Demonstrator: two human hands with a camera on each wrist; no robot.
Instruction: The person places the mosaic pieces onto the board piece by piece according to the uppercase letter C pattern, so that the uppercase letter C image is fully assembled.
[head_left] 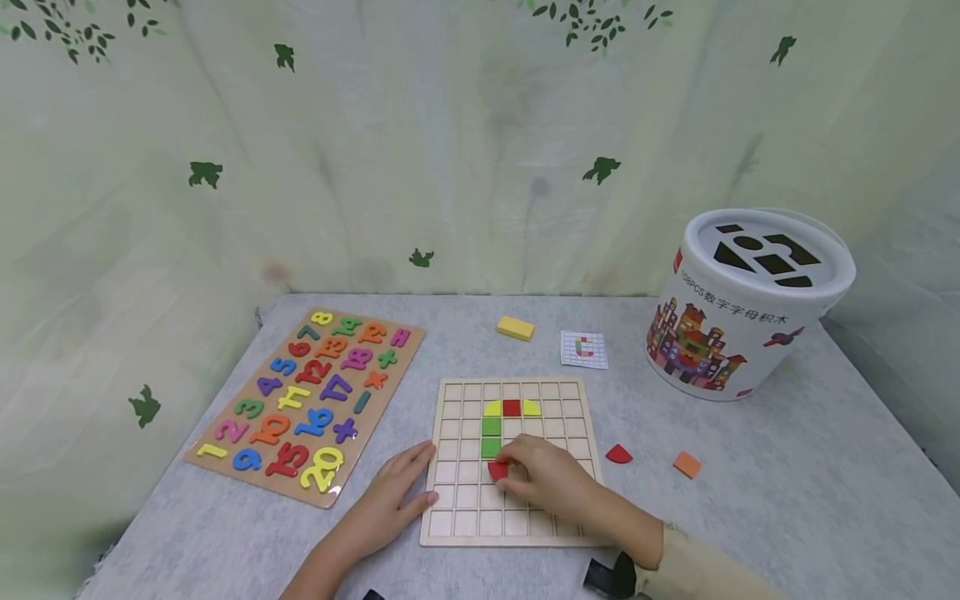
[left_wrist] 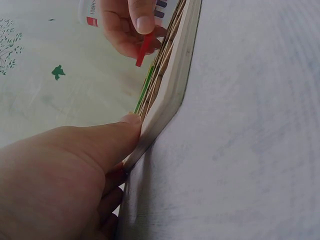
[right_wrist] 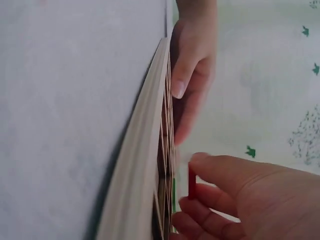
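Observation:
My right hand (head_left: 551, 475) pinches a red quarter-circle block (head_left: 498, 471) between thumb and fingers, close over the wooden grid board (head_left: 465, 527). In the right wrist view the red piece is seen edge-on. Just above it in the head view, two green squares (head_left: 491, 437) sit in one column of the grid. A red square (head_left: 512, 407) lies in a row near the top, with a yellow quarter-circle (head_left: 492, 408) on its left and another on its right. At the board's left edge rests my left hand (head_left: 382, 504), its fingers fairly straight and its thumb touching the rim.
Right of the board lie a red quarter-circle (head_left: 618, 454) and an orange square (head_left: 687, 465). Behind it are a yellow block (head_left: 516, 328) and a pattern card (head_left: 584, 349). A white bucket (head_left: 750, 308) stands back right; a number board (head_left: 303, 400) lies at left.

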